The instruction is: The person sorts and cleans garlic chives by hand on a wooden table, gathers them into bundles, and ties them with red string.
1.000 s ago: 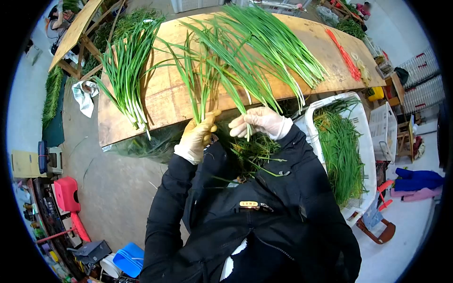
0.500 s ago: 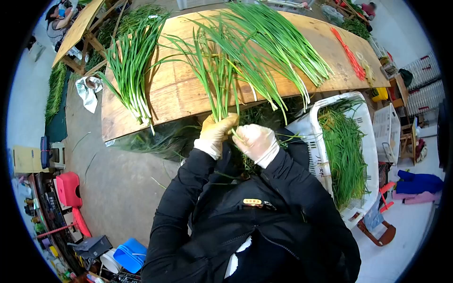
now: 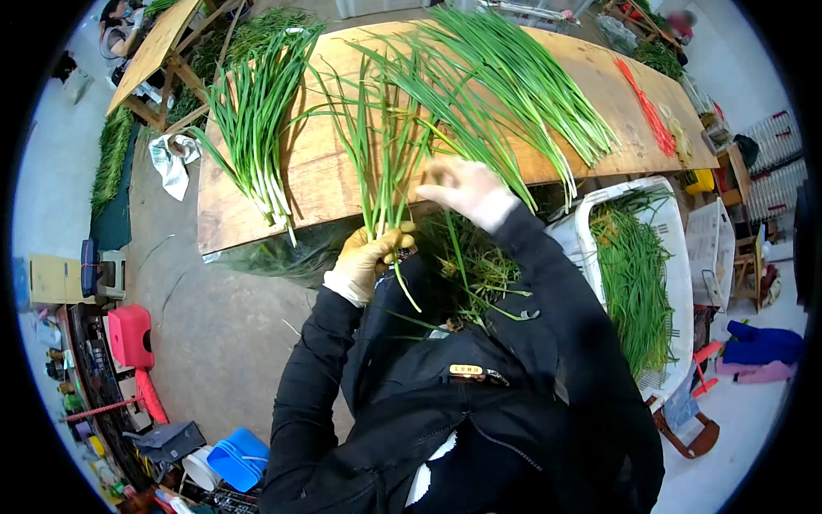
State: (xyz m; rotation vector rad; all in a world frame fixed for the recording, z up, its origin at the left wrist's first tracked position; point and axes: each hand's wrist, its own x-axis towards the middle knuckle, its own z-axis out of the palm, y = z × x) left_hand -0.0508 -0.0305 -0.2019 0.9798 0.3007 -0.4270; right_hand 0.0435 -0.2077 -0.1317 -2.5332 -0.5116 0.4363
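Note:
My gloved left hand (image 3: pixel 370 257) is closed round the lower stems of a small bunch of green stalks (image 3: pixel 385 176), whose leaves fan out over the wooden table (image 3: pixel 321 171). To its right my gloved right hand (image 3: pixel 469 187) is over the table's front edge, thumb and fingers apart, with no stalk visible between them. A tied-looking pile of stalks (image 3: pixel 257 137) lies on the table's left part. Larger stalks (image 3: pixel 522 81) lie spread at the right, with looser ones (image 3: pixel 467 120) just beyond my right hand.
Red strings (image 3: pixel 646 107) lie on the table's right end. A white basket (image 3: pixel 591 236) of greens stands right of my body. Loose leaves (image 3: pixel 479 270) hang near my lap. A person (image 3: pixel 120 30) is at the back left. A red stool (image 3: pixel 130 337) and blue bucket (image 3: pixel 238 460) stand left.
My hands were close together at the stems half a second ago. Since then my right hand has moved up and opened, while my left has shifted slightly left and down with the bunch.

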